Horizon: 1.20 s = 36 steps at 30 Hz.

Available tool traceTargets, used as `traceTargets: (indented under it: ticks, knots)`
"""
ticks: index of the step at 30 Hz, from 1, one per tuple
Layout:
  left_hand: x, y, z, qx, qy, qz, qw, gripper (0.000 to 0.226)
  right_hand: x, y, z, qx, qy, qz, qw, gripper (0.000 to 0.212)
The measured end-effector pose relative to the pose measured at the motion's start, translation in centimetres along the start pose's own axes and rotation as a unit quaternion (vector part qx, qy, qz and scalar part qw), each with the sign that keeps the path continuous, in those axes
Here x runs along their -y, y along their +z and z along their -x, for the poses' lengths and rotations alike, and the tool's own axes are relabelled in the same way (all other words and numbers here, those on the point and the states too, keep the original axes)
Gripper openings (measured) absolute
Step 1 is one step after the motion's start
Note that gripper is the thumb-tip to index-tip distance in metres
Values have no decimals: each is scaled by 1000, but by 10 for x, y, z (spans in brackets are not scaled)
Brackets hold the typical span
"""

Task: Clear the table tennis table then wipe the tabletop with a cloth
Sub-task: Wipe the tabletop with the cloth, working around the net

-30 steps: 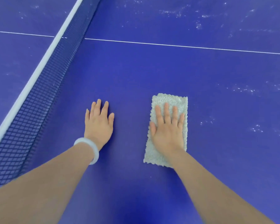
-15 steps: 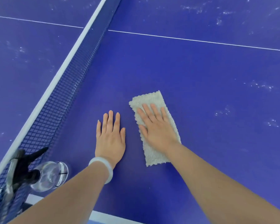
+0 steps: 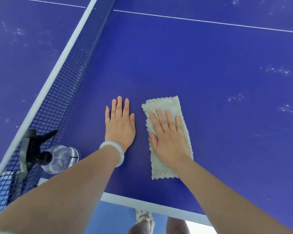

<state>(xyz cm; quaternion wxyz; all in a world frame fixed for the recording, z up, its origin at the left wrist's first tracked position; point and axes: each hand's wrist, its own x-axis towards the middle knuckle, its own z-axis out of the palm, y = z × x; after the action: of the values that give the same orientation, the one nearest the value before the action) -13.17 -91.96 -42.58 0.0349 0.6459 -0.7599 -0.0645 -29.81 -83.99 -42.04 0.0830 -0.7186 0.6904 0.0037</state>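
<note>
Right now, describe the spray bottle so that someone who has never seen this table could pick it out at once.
Start at the blue table tennis table and follow its net to the near edge. There, beside the net's end and left of the left hand, sits the spray bottle. It alone is clear-bodied with a black trigger head.

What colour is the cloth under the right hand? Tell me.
Pale greyish beige, plain and nubbly. The cloth shows best in the head view.
</note>
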Motion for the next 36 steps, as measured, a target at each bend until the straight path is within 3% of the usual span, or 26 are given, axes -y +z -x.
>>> traceTargets:
  ticks: [2, 4, 7, 10, 13, 15, 17, 20, 22, 24, 26, 28, 30, 32, 36]
  knots:
    - [0, 0, 0, 3, 0, 4, 1000, 60, -34, -3, -7, -3, 39, 20, 999, 62]
    - [1, -1, 1, 7, 2, 9, 1000, 58, -59, -11, -23, 10, 167, -6, 986, 61]
    - [3, -7, 0, 11, 8, 68, 998, 53, -38, -9, -37, 1, 260, -35, 965, 63]
    - [10, -15, 15, 31, 21, 128, 991, 52, 24, 2, -14, -18, 192, -48, 980, 65]
    - [14, -14, 62, 33, 55, 57, 996, 59, 48, 13, 40, -19, 54, -38, 998, 63]
    - [14, -10, 85, 36, 67, 16, 997, 62, 26, 14, 67, -9, 3, -13, 1000, 62]
    - [12, -7, 89, 34, 60, -11, 998, 63, -16, 11, 71, -9, 41, 9, 999, 61]
    - [10, -5, 87, 34, 55, -33, 997, 63, -55, 0, 55, 5, 236, -27, 971, 62]
    - [10, -3, 88, 36, 56, -35, 997, 63, -38, -2, 46, -9, 299, -37, 953, 63]
    - [11, -4, 88, 35, 57, -31, 997, 63, -1, 2, 48, -15, 246, -33, 968, 64]
    - [10, -5, 87, 36, 56, -20, 998, 63, 31, 10, 67, -2, 125, -24, 992, 63]
    - [9, -6, 87, 39, 56, -21, 997, 62, 32, 15, 99, 6, 28, -16, 999, 62]
    - [9, -8, 87, 48, 54, -29, 997, 62, 3, 12, 124, 10, -8, -7, 1000, 61]
    - [6, -11, 86, 65, 48, -35, 996, 63, -46, 8, 129, 10, 2, 39, 999, 61]
    - [-19, -19, 82, 75, 34, -30, 996, 67, -104, -8, 96, 10, 213, -8, 977, 61]
